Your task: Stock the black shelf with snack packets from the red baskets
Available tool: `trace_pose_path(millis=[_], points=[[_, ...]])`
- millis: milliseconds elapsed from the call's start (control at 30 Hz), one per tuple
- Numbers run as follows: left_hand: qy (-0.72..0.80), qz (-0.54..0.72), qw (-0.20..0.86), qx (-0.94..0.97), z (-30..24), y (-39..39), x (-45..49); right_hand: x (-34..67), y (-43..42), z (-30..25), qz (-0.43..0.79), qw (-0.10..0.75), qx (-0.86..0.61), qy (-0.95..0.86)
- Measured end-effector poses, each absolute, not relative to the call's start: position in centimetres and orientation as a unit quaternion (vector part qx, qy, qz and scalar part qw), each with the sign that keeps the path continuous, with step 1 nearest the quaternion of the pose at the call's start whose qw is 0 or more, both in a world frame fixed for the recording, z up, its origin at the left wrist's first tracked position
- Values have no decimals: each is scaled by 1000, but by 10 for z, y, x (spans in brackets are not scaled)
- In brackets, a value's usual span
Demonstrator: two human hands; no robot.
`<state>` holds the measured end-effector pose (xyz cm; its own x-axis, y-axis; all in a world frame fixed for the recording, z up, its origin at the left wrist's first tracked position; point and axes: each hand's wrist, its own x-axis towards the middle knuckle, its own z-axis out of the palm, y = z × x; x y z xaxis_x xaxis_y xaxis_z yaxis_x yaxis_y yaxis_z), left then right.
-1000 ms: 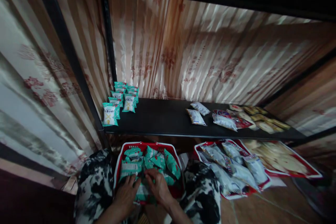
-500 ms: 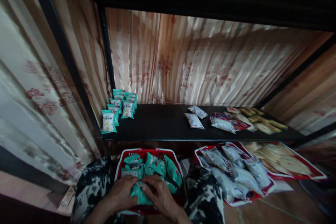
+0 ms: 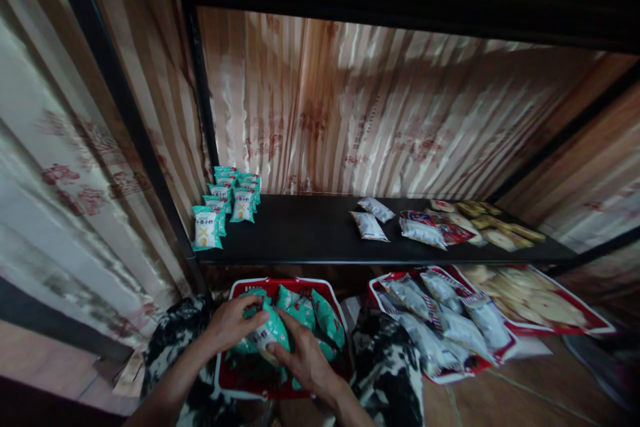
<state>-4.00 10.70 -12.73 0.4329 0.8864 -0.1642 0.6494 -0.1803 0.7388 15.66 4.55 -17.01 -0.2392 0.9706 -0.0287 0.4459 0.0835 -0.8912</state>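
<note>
Between my two hands is a teal and white snack bag (image 3: pixel 271 337), tilted, its printed front partly covered by fingers. My left hand (image 3: pixel 235 323) grips its upper left side, and my right hand (image 3: pixel 306 352) holds its right side with the thumb across the front. Right below is a red basket (image 3: pixel 235 387) with a white rim, holding several more teal bags (image 3: pixel 327 320). On the shelf's left end, similar teal bags (image 3: pixel 206 227) stand upright in two rows.
The black shelf (image 3: pixel 300 233) also carries white bags (image 3: pixel 369 225) and flat yellowish packs (image 3: pixel 500 239). To the right sit a basket of silvery white bags (image 3: pixel 463 333) and a basket of pale flat packs (image 3: pixel 537 300). A black post (image 3: pixel 125 107) rises at left; patterned curtains (image 3: pixel 310 113) hang behind.
My hands have lifted the teal bag slightly out of the basket's near part and turned it, so its white printed front now shows. The shelf items are unchanged.
</note>
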Motion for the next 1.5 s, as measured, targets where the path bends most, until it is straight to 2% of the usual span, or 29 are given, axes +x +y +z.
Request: trace_pose_path(millis=[267, 500, 733, 1033, 1300, 1500], points=[[470, 290, 541, 634, -130, 128, -50, 151, 66, -140, 526, 407, -514, -542], [483, 411, 610, 475, -132, 123, -37, 137, 77, -136, 623, 487, -466, -398], [440, 390, 679, 439, -146, 119, -24, 124, 91, -141, 621, 511, -478, -353], [438, 410, 630, 493, -181, 148, -36, 129, 112, -152, 564, 451, -507, -470], [437, 427, 600, 516, -185, 176, -35, 136, 140, -162, 477, 414, -534, -562], [551, 434, 448, 553, -186, 206, -33, 124, 178, -164, 431, 441, -559, -553]])
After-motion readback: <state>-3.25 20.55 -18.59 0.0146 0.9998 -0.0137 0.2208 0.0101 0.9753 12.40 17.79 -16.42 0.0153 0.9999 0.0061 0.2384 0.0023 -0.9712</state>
